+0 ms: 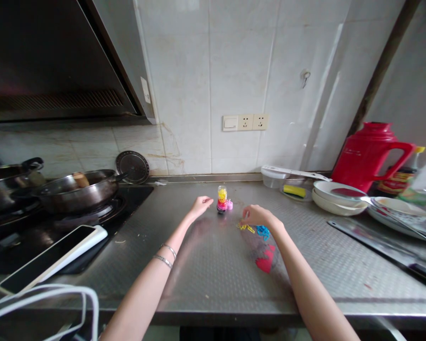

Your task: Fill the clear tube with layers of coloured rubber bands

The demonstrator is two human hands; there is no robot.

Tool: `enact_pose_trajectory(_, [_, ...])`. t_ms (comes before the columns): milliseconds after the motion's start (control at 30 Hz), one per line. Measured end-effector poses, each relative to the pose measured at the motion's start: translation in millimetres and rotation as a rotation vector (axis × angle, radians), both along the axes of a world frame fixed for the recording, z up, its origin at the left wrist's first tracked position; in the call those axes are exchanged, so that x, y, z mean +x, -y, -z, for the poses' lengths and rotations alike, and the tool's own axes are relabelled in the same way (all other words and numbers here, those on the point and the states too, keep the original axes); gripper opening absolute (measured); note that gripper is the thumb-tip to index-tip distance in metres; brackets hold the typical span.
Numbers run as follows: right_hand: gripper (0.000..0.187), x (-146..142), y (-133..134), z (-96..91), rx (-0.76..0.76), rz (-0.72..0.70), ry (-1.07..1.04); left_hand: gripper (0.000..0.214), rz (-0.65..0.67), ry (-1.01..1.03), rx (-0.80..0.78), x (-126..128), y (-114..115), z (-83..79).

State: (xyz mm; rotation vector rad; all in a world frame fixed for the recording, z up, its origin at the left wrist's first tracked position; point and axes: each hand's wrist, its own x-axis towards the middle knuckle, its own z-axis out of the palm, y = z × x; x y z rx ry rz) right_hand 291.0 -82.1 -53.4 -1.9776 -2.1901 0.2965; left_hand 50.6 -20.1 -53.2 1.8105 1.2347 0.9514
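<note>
A small clear jar stands upright on the counter, with yellow, orange, pink and dark layers of contents showing. Against its right side is a pink cap-like piece. Just left of the jar, without touching it, my left hand has its fingers pinched together; anything between them is too small to see. My right hand reaches down with bent, closed fingers at a few small yellow looped pieces. Beside them lies a tangled blue bunch. Nearer me is a see-through bag with a red patch.
A stove with a pan is at the left, with a phone on a white stand in front. At the right are stacked bowls, a red thermos jug, a yellow sponge and a long knife.
</note>
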Motion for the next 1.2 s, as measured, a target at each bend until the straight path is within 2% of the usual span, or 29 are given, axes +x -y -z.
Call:
enact_pose_trajectory(133, [0.030,-5,1,-0.5,-0.047,0.004,0.000,0.026,0.033,0.015,-0.058,4,2,5.5])
enact_pose_trajectory(300, [0.023,-13,1,-1.2,-0.113,-0.034,-0.118,0.024,0.018,0.061,-0.065,9,-4,17.6])
enact_pose_trajectory(433, [0.027,-15,3,-3.6,-0.188,-0.049,-0.193,0.019,0.007,0.092,-0.064,11,-5,22.5])
enact_pose_trajectory(600, [0.030,-14,6,-6.0,-0.159,-0.054,-0.216,0.016,-0.001,0.138,-0.070,9,-2,22.6])
enact_pose_trajectory(867, [0.024,-18,8,-6.5,-0.115,-0.079,-0.203,0.017,-0.015,0.140,-0.099,8,-4,26.7])
enact_pose_trajectory(1200, [0.022,0,-6,4.0,-0.011,-0.144,-0.482,0.021,-0.044,0.088,-0.090,7,-9,36.1])
